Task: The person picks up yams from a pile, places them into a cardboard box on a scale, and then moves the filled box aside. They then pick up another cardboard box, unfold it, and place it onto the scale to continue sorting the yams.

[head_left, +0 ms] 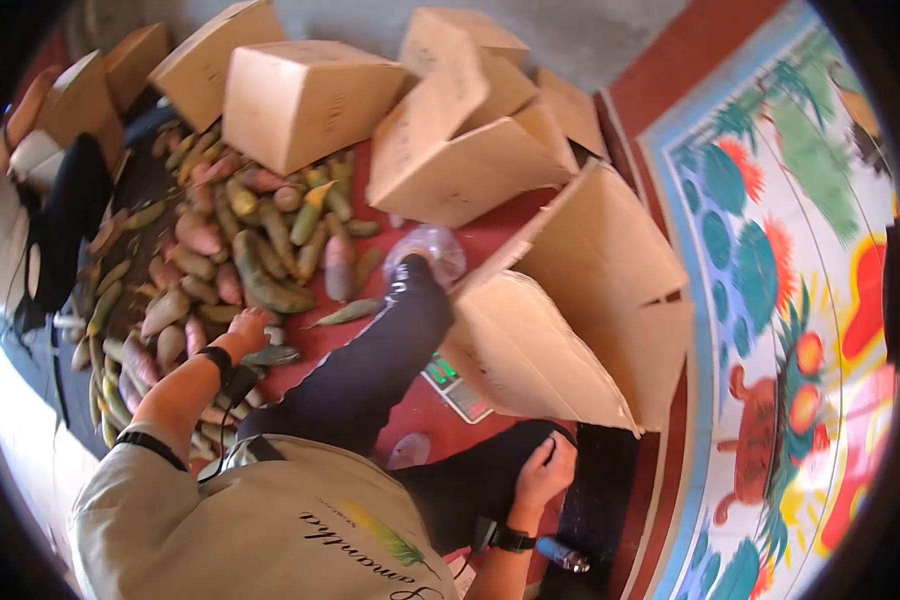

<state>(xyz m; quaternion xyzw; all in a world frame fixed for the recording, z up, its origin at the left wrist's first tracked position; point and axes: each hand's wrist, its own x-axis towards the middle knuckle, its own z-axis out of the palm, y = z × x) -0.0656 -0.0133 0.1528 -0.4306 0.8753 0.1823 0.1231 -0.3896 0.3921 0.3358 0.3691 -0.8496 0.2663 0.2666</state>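
My left hand (253, 326) reaches down to a pile of long vegetables (270, 285), some green-brown, some pinkish like sweet potatoes. Its fingertips are blurred, and whether they grip anything cannot be made out. Just below it is a dark green-grey piece (273, 356). On my right knee lies my right hand (547, 468), thumb apart from the loosely bent fingers, with nothing visible in it. A digital scale (465, 402) with a lit green display sits on the red floor between my legs, partly hidden by a cardboard box (530, 345).
More cardboard boxes (305, 105) stand behind the pile, and an open, tilted one (470, 165) is at the back. A painted wall (760, 330) runs along the right. A blue cylindrical object (562, 553) lies beside my right wrist. At left is a dark cloth-like item (70, 220).
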